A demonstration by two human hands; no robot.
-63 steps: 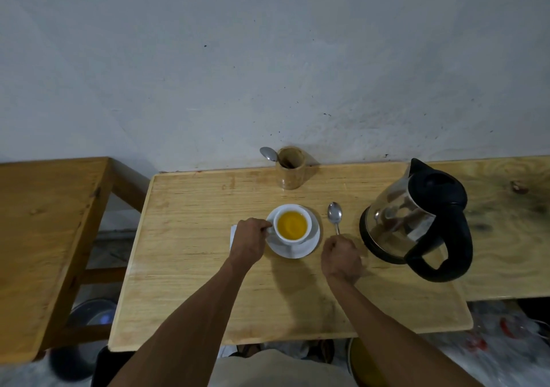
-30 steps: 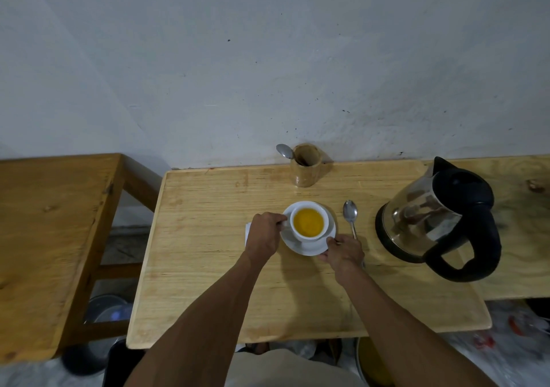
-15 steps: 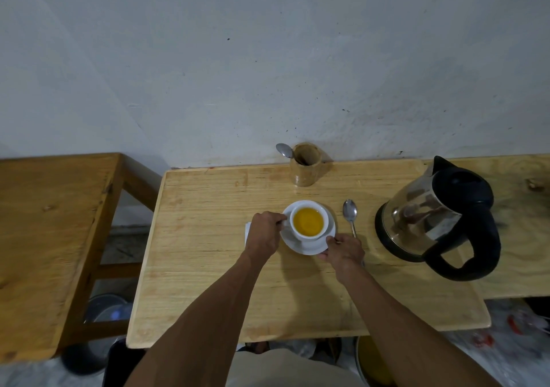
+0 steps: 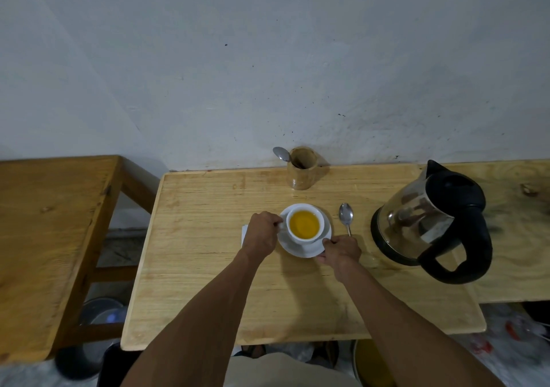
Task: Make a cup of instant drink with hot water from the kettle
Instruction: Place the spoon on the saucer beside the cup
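A white cup (image 4: pixel 305 223) holding yellow-orange liquid stands on a white saucer (image 4: pixel 309 248) in the middle of the wooden table (image 4: pixel 208 261). My left hand (image 4: pixel 262 235) grips the cup's handle on its left side. My right hand (image 4: pixel 340 251) pinches the saucer's front right rim. A metal spoon (image 4: pixel 346 215) lies on the table just right of the saucer, its handle running under my right hand. The steel kettle (image 4: pixel 428 223) with a black lid and handle stands further right.
A wooden holder (image 4: pixel 303 168) with a spoon (image 4: pixel 281 153) in it stands at the back by the wall. A white packet (image 4: pixel 244 233) peeks out under my left hand. A second wooden table (image 4: pixel 44 238) stands to the left, across a gap.
My right hand left the spoon lying on the table and took hold of the saucer's rim. My left hand stays on the cup's handle. Over the last half second nothing moves.
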